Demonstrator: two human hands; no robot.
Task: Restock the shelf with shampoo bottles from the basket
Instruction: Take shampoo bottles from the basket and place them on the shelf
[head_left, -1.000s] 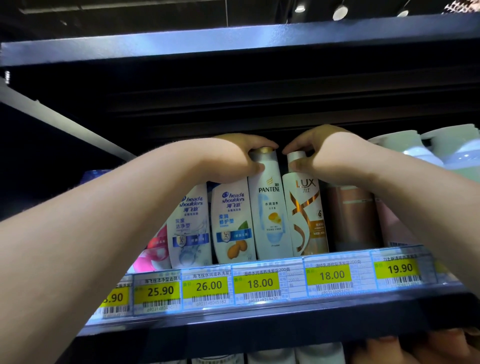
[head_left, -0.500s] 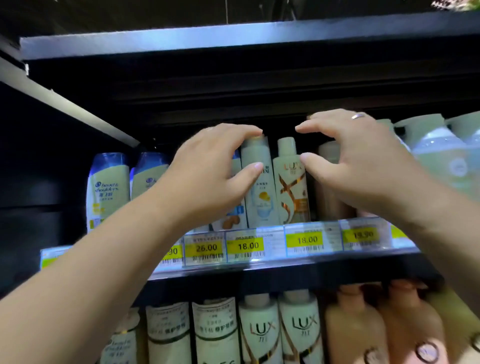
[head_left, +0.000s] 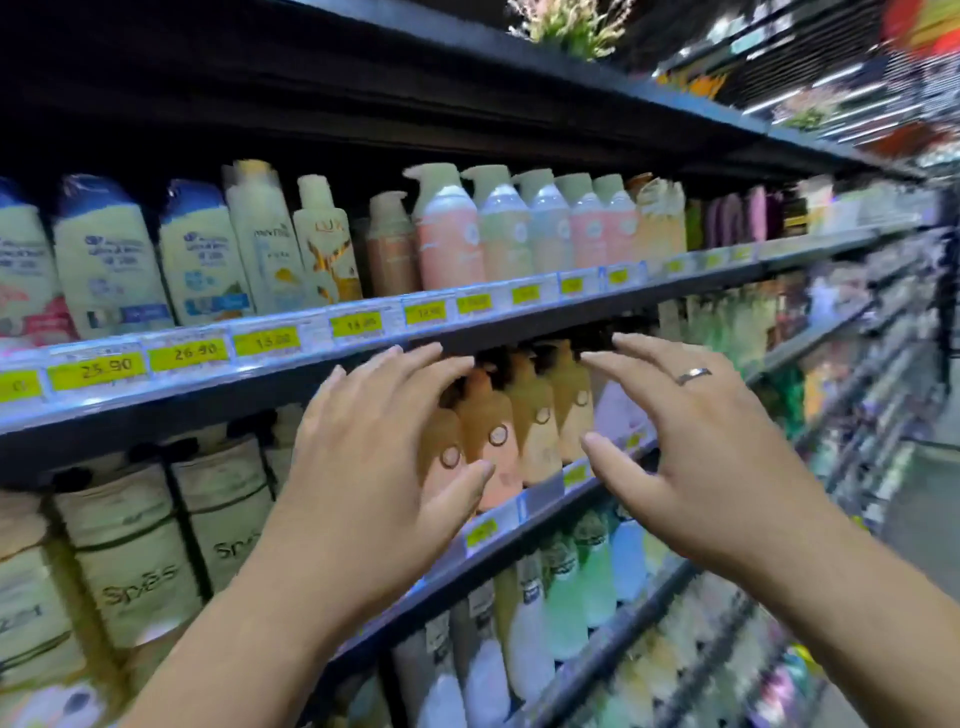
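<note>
Below the front edge of the shelf (head_left: 208, 402), the left hand (head_left: 374, 478) and right hand (head_left: 701, 457) hover, fingers spread, holding nothing. Bottles (head_left: 267, 244) stand upright on it, up and left, nearer the left hand. No basket shows.

One left hand (head_left: 374, 467), one right hand (head_left: 691, 457), one ring (head_left: 693, 375), three blue-capped bottles (head_left: 104, 249), one Lux bottle (head_left: 324, 244).
</note>
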